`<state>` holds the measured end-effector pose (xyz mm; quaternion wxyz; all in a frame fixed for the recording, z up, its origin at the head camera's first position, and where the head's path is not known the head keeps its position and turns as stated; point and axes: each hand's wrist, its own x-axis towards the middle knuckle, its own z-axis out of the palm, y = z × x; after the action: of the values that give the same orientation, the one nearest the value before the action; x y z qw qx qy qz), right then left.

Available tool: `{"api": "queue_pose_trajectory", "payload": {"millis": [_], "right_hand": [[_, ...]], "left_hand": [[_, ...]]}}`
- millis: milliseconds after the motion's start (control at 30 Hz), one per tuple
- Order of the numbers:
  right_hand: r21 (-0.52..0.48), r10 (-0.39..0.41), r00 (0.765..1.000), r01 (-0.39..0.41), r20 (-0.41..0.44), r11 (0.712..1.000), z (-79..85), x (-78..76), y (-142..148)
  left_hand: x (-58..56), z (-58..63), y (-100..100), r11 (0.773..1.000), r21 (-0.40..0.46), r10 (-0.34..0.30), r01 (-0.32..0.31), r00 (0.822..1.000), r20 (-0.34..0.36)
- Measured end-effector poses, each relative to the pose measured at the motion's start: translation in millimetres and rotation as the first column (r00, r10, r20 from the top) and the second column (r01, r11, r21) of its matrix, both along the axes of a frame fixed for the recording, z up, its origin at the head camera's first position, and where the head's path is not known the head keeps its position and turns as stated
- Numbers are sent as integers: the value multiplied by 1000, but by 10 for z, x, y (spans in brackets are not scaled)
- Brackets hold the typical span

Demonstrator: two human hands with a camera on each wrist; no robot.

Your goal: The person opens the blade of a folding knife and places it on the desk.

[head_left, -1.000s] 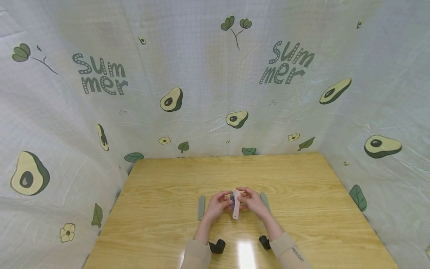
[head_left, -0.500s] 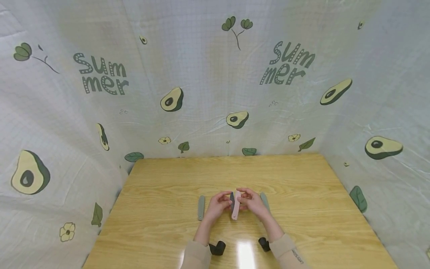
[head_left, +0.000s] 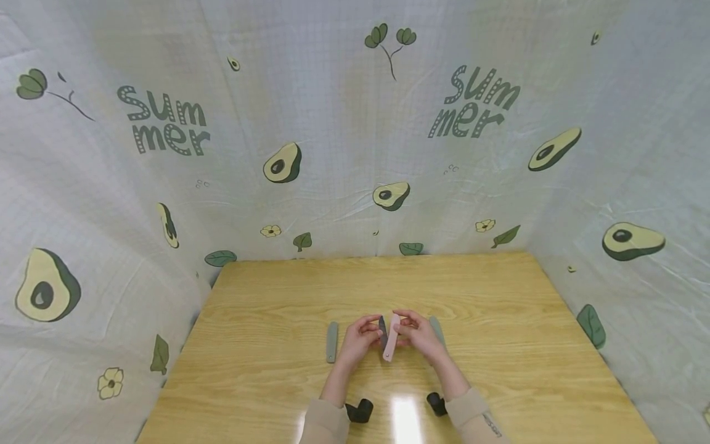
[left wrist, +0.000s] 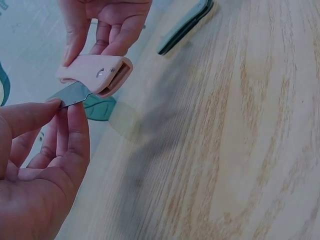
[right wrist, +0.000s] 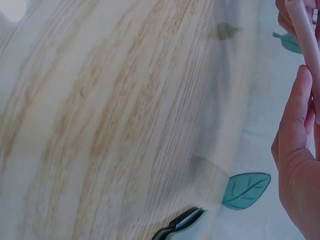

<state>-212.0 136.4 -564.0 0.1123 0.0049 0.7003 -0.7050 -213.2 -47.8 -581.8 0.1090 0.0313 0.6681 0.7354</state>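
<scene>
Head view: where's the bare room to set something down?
The table is bare left of the left green handle, right of the right arm, and along the far edge by the cloth. The middle is crowded: the left hand pinches the blade, the right hand holds the pink handle, right green handle partly behind that hand.

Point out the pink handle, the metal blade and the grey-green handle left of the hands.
Pink handle (left wrist: 89, 67), left wrist view: its broad side.
Metal blade (left wrist: 75, 94), left wrist view: its flat face.
Grey-green handle (head_left: 331, 342), head view: the middle of its length.
</scene>
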Motion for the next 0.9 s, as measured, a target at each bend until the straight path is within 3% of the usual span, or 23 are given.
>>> {"api": "queue_pose_trajectory", "payload": {"millis": [900], "right_hand": [[-37, -74, 997, 74, -11, 997, 13, 23, 56]], "left_hand": [[33, 9, -17, 990, 92, 104, -103, 995, -8]]}}
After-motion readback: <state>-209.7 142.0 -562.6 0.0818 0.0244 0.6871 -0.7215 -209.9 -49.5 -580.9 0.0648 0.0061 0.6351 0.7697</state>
